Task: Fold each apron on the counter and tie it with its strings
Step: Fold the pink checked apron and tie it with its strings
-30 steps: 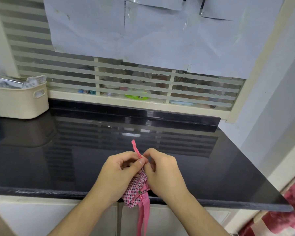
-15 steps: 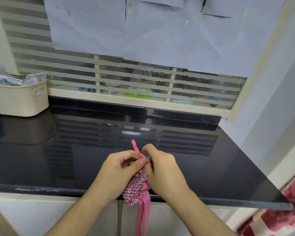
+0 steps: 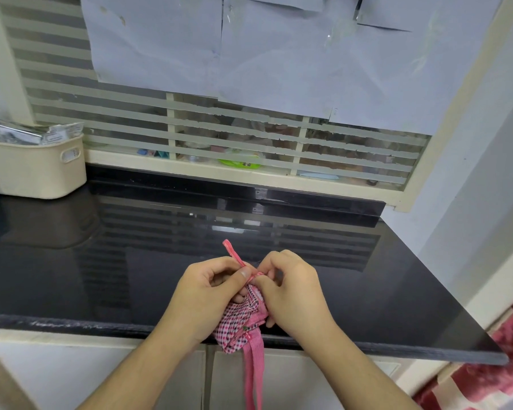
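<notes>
Black counter (image 3: 131, 276): between the hands the apron (image 3: 240, 318) is folded; left hand (image 3: 208, 294) and right hand (image 3: 290, 294) pinch its string (image 3: 233, 253), knot unfinished.

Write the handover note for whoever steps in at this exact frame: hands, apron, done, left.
Left hand: pinching the pink string above the bundle.
Right hand: pinching the same string at the bundle's top.
Apron: folded into a small checked bundle, held between both hands over the black counter front edge; two string tails hang below.
Done: folding.
Left: finish the tie, set it down. No other apron in view.
</notes>
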`<state>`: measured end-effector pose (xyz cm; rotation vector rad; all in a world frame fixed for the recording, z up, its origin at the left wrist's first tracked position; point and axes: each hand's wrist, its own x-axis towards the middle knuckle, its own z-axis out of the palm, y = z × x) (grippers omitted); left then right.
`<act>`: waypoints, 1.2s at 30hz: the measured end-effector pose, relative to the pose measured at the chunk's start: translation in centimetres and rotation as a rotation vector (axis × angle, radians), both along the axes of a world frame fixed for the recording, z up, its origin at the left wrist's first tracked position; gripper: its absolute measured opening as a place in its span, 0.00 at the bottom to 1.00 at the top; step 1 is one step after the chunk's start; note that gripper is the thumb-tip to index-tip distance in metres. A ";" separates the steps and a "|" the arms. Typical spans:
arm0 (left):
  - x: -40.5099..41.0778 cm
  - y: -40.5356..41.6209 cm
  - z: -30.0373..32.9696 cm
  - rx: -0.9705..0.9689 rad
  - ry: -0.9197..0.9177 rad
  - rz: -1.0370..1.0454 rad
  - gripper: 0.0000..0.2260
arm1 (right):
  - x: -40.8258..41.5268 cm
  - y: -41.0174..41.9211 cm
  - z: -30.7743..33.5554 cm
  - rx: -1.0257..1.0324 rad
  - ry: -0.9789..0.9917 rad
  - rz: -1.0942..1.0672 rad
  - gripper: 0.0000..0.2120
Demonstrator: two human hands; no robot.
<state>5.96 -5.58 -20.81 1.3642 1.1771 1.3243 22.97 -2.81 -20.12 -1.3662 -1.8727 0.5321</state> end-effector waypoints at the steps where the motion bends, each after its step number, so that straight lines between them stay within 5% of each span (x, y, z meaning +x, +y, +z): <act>1: 0.0 0.0 0.0 0.000 -0.003 0.007 0.07 | 0.3 -0.2 0.4 -0.077 0.096 0.020 0.17; 13: 0.1 -0.1 0.1 -0.014 -0.008 0.038 0.06 | 2.1 -0.7 2.3 -0.380 0.481 0.165 0.07; 21: 0.4 0.0 -0.1 0.008 0.050 0.046 0.07 | 1.9 0.2 2.6 -0.167 0.047 0.143 0.10; 25: 0.4 0.1 -0.1 0.012 0.069 0.048 0.07 | 1.2 0.9 1.7 -0.465 0.401 0.169 0.13; 30: 0.3 0.0 -0.1 0.006 0.068 0.046 0.07 | 1.8 0.5 2.6 -0.465 0.518 0.205 0.14; 36: 0.4 -0.1 0.0 0.012 0.086 0.050 0.07 | 2.2 0.2 2.3 -0.355 0.109 0.132 0.04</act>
